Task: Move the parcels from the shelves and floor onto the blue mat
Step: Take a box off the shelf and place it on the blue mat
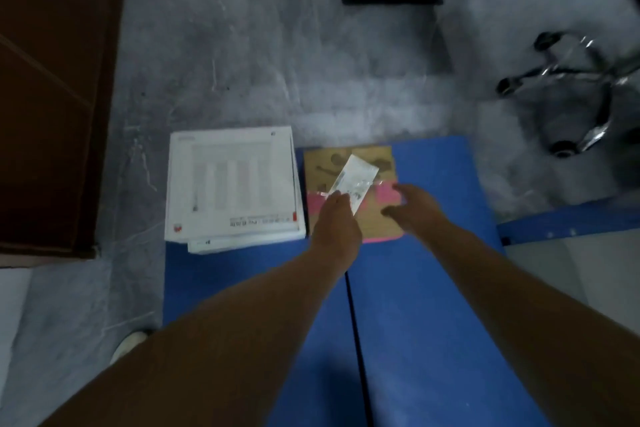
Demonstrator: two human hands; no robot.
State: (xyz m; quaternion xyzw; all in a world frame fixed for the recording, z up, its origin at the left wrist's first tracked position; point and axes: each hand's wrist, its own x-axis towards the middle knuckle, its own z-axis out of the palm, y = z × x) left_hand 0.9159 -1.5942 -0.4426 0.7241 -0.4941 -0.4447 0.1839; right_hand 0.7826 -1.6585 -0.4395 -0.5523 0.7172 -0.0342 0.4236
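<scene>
Two flat parcels already lie on the blue mat (415, 288); a stack of white parcels (232, 184) sits to the left of the fingers, overhanging the mat's far left corner, and a brown parcel with pink bands (375, 224) lies directly under both hands. The left hand (337, 218) pinches the near end of a small white packet (353, 178), which hangs just above the brown parcel; it looks about to be laid down. The right hand (414, 206) reaches to the brown parcel's right side with its fingers (401, 189) relaxed and spread, gripping nothing. No shelves show, so how many parcels are left I cannot tell. The top white parcel carries a printed sheet, a red mark near the left fingers and a strip of small print; the packet has dark print; all of it is too blurred to read.
</scene>
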